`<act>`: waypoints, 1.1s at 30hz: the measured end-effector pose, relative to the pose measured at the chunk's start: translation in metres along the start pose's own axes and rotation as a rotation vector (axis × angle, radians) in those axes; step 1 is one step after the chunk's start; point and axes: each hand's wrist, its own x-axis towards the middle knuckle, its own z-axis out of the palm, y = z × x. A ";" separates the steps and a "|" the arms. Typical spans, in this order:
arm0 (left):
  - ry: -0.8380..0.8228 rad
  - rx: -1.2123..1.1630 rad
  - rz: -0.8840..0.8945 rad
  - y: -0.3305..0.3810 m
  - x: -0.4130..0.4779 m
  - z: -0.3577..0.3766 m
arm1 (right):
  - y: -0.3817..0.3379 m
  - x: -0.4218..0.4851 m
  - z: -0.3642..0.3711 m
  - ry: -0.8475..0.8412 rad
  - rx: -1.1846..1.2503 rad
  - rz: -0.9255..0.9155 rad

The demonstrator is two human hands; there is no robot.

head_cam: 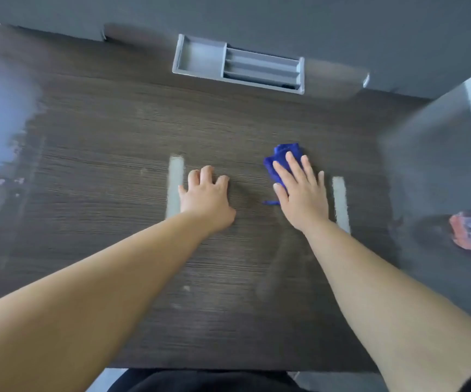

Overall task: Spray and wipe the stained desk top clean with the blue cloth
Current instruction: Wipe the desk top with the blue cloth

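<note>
Blue cloth (283,155) under flat, straight-fingered right hand (303,196) on desk top (115,131)

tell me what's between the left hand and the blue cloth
Head view: only bare desk top lies between the left hand and the blue cloth.

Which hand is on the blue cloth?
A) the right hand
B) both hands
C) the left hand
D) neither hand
A: the right hand presses flat fingers on the blue cloth, while the left hand rests on the bare desk top.
</note>
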 end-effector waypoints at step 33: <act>-0.296 0.344 -0.029 0.163 0.026 0.037 | 0.152 0.086 -0.034 0.018 0.088 0.165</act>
